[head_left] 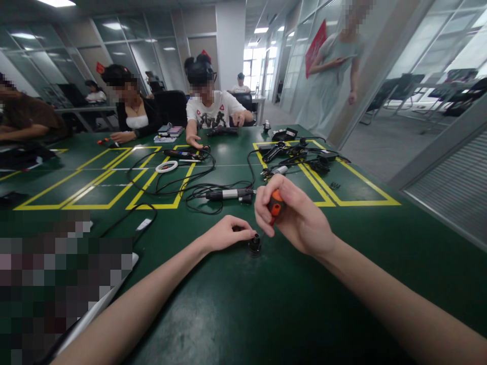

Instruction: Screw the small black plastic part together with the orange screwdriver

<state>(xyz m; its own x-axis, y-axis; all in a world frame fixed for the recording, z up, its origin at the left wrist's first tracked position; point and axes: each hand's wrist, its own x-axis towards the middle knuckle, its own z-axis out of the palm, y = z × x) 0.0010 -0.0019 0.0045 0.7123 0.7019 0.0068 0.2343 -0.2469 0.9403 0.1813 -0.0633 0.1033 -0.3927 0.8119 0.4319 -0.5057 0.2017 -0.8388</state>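
My right hand (300,215) is wrapped around the orange and black handle of a screwdriver (277,204), held tilted with its lower end towards the table. Just below and to the left stands a small black round part (254,246) with a narrow upright neck, on the green tabletop. My left hand (230,233) reaches in from the left, with thumb and fingertips pinched at the neck of this part. The screwdriver's tip is too thin and blurred to tell whether it touches the part.
Beyond my hands lies a grey and black electric screwdriver (228,194) with looped cable. Black tools and cables (281,152) are heaped at the back right, near small screws (335,185). A white ring (166,167) lies further left. Across the table sits a person (213,109).
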